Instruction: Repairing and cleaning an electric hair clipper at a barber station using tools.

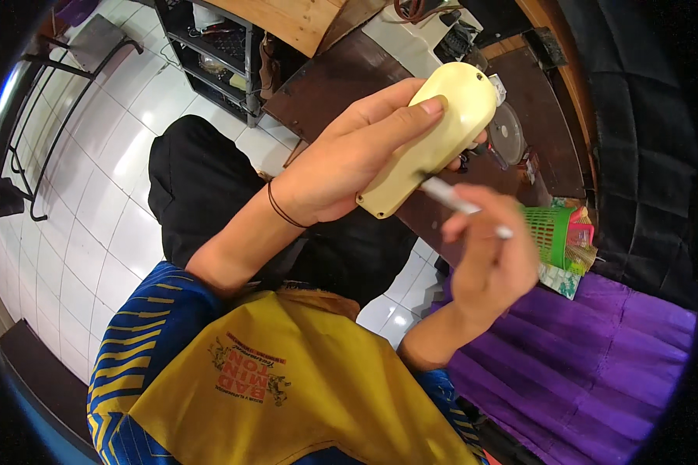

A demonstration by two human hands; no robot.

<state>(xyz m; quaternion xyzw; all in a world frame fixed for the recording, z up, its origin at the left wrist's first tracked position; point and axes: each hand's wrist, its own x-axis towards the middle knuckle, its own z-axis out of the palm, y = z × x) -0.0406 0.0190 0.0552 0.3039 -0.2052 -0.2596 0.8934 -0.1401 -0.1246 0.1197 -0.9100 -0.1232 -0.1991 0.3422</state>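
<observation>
Cream-coloured plastic, smooth and rounded, fills the head view's centre: a long oval casing [440,143] held in the left hand [349,155], thumb pressed on its face. At the casing's lower right edge, the right hand [492,248] pinches a slim white tool [451,196] — its dark tip blurred, contact hard to confirm. Light, even strokes, a steady wrist and that thumb kept clear — likely the keys to clean handling.

A glossy cream cover [436,144], oblong with small holes near its ends, slants in the left hand [353,147]; a blurred white tool [451,196], dark-tipped, slopes from the right hand [495,252] toward it.
</observation>
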